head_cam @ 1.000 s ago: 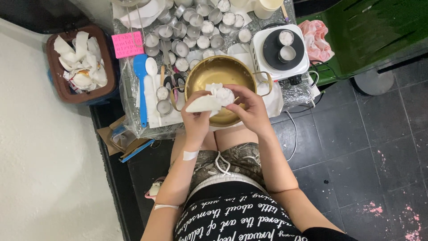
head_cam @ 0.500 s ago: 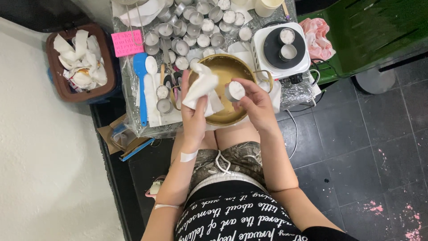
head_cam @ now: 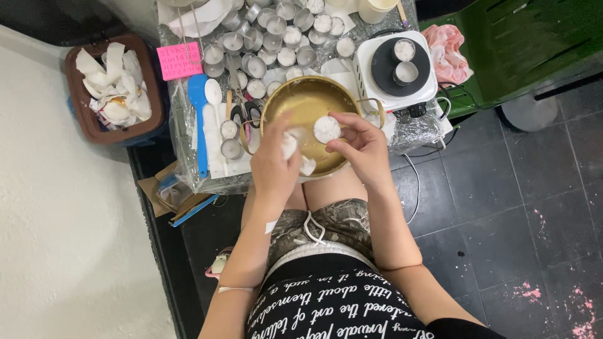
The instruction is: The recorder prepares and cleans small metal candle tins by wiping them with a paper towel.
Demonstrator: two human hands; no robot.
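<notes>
My right hand holds a small round metal candle cup filled with white wax, tilted up over a brass-coloured bowl. My left hand is closed around a crumpled white tissue, pressed close beside the cup. Both hands hover above the near rim of the bowl, over my lap.
Several small metal cups crowd the foil-covered table behind the bowl. A white hot plate carries two cups. A blue spatula, a white spoon, scissors, a pink note and a brown bin of used tissues lie left.
My left hand has lowered the tissue from above the bowl down beside the cup. My right hand has shifted the cup left toward it.
</notes>
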